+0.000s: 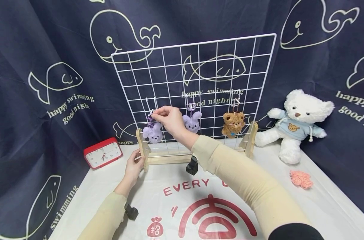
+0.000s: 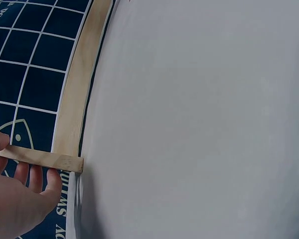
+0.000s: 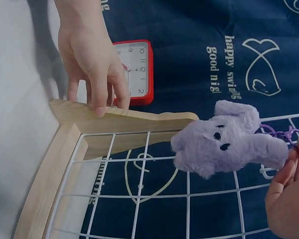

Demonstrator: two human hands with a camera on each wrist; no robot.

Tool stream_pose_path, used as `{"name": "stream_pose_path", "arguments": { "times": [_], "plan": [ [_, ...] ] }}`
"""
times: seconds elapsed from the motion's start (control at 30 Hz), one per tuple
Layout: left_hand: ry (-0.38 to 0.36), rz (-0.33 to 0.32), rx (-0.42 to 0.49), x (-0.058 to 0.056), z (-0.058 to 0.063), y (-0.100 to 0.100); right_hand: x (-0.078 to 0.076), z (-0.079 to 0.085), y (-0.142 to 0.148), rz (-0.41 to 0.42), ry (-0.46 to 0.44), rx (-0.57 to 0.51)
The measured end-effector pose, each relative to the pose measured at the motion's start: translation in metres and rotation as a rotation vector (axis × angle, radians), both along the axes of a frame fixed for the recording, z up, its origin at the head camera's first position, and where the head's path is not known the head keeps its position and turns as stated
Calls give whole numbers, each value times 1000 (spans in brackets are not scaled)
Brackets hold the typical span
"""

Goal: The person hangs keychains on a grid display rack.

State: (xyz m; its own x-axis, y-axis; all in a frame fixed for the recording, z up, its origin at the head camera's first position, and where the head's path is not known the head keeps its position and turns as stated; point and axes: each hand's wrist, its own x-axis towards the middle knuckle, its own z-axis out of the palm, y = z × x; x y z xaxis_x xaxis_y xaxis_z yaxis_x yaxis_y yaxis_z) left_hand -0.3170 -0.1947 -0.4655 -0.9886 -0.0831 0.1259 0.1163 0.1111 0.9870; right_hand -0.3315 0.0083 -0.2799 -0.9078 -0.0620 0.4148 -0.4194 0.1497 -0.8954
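Observation:
At the left side of the white wire grid rack [image 1: 194,43], my right hand [image 1: 171,120] pinches the top of a purple plush bunny keychain [image 1: 153,134], close to a pair of white hooks. In the right wrist view, the bunny [image 3: 214,142] dangles by its purple chain beside the right fingertips [image 3: 290,155]; the exact hold on the clasp is partly hidden. My left hand [image 1: 133,169] grips the wooden stand [image 1: 142,146] at its left end. The left wrist view has the thumb on one side of the wooden end piece [image 2: 45,158] and the fingers on the other.
Another purple bunny keychain [image 1: 192,123] and a brown bear keychain [image 1: 233,124] hang farther right on the grid. A red clock [image 1: 103,153] stands left, a white teddy bear [image 1: 300,123] sits right, and a pink item [image 1: 301,179] lies before it. Dark patterned cloth hangs behind.

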Motion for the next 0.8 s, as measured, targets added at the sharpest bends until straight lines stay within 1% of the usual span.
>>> {"name": "stream_pose_path", "arguments": {
  "times": [0.07,0.23,0.33,0.43,0.63,0.8],
  "plan": [
    [0,1,-1,0,0,-1,-3,-2,-1,-7,4,-2],
    [2,16,-9,-8,-14,-3,-9,-5,-4,-61,35,22],
    [7,25,-17,-11,-19,-3,-11,-5,-6,-109,49,26],
    [9,28,-18,-11,-19,-3,-12,-5,-7,-138,64,12],
    [9,22,-10,-10,-16,-2,-15,-4,-10,-181,107,-1],
    [-3,29,-22,-11,-17,-3,-17,-7,-13,-211,103,12]
  ]
}}
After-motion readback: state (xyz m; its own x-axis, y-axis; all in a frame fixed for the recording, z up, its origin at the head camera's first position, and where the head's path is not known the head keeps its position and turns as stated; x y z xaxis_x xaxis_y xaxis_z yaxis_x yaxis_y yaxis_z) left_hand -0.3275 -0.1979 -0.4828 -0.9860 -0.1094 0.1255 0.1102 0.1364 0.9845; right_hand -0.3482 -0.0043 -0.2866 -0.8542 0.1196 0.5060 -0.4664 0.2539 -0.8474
